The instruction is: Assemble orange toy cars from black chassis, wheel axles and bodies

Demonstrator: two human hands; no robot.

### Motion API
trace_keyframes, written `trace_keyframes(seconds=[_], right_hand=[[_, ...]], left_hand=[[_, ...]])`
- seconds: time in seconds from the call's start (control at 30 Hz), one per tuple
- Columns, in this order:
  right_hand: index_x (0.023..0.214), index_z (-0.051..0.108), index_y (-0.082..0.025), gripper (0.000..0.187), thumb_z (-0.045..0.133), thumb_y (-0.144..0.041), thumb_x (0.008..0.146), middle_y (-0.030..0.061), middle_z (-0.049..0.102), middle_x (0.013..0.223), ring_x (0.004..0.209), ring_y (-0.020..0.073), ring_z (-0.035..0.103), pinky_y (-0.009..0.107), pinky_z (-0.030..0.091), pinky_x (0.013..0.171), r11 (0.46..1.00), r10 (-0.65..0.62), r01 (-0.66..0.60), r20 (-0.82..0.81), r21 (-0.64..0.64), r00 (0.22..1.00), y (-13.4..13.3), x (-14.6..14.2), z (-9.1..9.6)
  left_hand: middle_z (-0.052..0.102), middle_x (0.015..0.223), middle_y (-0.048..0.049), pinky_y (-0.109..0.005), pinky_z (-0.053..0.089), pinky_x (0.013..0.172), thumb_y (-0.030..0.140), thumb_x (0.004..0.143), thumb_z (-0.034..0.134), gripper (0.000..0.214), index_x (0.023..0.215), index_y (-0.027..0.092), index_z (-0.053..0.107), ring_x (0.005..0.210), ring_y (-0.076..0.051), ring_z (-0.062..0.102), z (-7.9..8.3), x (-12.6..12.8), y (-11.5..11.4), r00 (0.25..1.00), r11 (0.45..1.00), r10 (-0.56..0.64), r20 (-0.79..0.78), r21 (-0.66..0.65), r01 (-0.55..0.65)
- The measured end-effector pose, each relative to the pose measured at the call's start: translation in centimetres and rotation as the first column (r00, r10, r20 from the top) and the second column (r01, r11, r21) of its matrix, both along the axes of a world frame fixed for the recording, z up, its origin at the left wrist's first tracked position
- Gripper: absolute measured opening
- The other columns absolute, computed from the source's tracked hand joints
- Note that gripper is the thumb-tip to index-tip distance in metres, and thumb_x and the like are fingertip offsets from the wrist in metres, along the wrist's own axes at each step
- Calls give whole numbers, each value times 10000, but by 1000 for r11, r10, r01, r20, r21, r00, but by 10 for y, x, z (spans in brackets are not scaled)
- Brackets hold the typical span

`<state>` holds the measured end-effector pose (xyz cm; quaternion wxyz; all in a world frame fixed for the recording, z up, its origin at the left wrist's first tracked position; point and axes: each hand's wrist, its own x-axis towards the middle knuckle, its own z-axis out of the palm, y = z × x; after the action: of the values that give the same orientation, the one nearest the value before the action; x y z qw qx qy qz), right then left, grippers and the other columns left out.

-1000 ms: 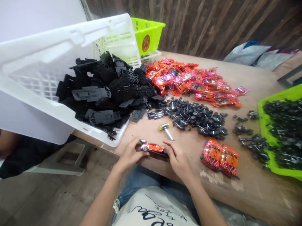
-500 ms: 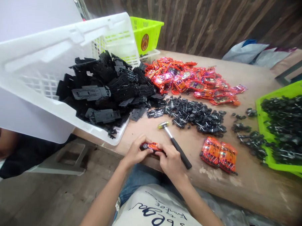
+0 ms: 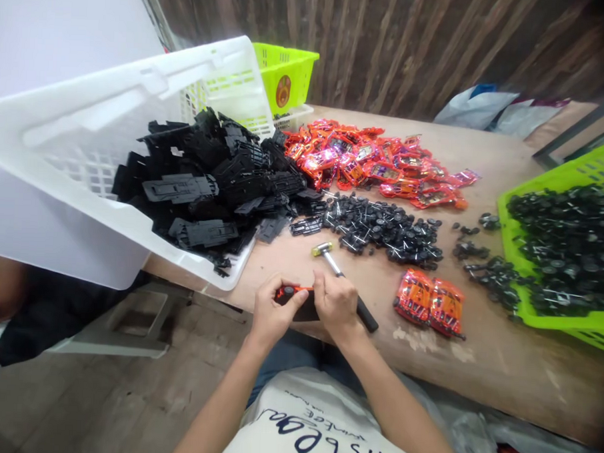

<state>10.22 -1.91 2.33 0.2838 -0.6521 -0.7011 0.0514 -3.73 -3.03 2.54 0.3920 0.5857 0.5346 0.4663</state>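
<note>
Between my hands, at the front edge of the table, is a toy car (image 3: 307, 309) with an orange body and a black base, its dark side turned toward me. My left hand (image 3: 274, 311) grips its left end with the thumb across it. Closed around the right end, my right hand (image 3: 336, 307) has its thumb pointing up; its fingers partly cover the car. A small mallet (image 3: 364, 314) with a yellow-tipped head and black handle lies just beyond my right hand, partly behind it. Two orange toy cars (image 3: 431, 302) sit side by side to the right.
A tipped white basket (image 3: 131, 246) spills black car bases (image 3: 193, 188) at left. Shiny orange car bodies (image 3: 375, 159) and black wheels on axles (image 3: 382, 227) are heaped behind. A green basket (image 3: 553, 322) of wheels stands right. A person's arm (image 3: 1, 290) shows far left.
The toy car has been tilted so its black base now faces me. My right hand has turned thumb-up and closed more tightly. The whole view has shifted slightly.
</note>
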Motion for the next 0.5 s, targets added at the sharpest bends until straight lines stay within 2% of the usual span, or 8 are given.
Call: trace_keyframes(seconds=[0.13,0.2,0.27,0.33,0.37,0.43,0.5], right_hand=[[876,645,-184,403,304,-372,977,70,667,700,622,179,606,260,370,590,978,-18,22,20,-208,1000,1,11,1],[980,615,-161,331,379,-392,954,107,676,852,752,208,622,272,395,646,960,-94,117,99,-253,991,-5,28,1],[986,597,-113,294,474,-370,912,172,648,954,876,261,608,308,408,710,937,-168,230,236,-265,957,-14,46,0],[952,592,-95,258,494,-326,894,187,642,913,851,278,612,325,415,697,899,-205,294,281,-324,938,-27,61,-2],[944,588,-101,243,464,-306,904,165,647,856,793,261,619,315,419,668,887,-210,281,222,-366,952,-34,66,-2],[980,573,-129,263,385,-306,934,103,648,774,702,215,620,284,430,625,901,-223,194,-29,-389,974,-55,69,-4],[1013,562,-159,306,329,-348,953,54,642,732,657,181,616,258,443,601,957,-204,123,-308,-265,929,-80,67,-7]], left_hand=[[616,701,-6,-251,417,634,367,751,649,206,754,162,626,663,-148,554,-8,-1,10,1000,992,7,9,-122,-6],[618,720,-9,-265,435,669,368,738,644,210,766,161,620,699,-160,568,-16,-5,22,997,987,-4,-72,-158,-7],[621,754,-9,-282,449,701,347,686,677,224,803,165,618,733,-173,576,-23,-9,35,986,986,-8,-169,-163,-21],[629,792,-9,-295,456,730,301,637,703,256,838,169,617,763,-180,583,-29,-10,45,976,988,-27,-214,-152,-6],[631,800,-9,-297,458,739,278,623,703,256,838,168,615,771,-182,586,-30,-10,49,976,989,-39,-213,-149,6],[631,794,-7,-295,460,739,247,621,686,229,820,164,611,774,-182,589,-33,-9,54,981,987,-55,-187,-157,25],[624,770,1,-286,462,712,238,616,681,225,814,162,608,752,-178,587,-33,-7,56,984,984,-59,-167,-176,29]])
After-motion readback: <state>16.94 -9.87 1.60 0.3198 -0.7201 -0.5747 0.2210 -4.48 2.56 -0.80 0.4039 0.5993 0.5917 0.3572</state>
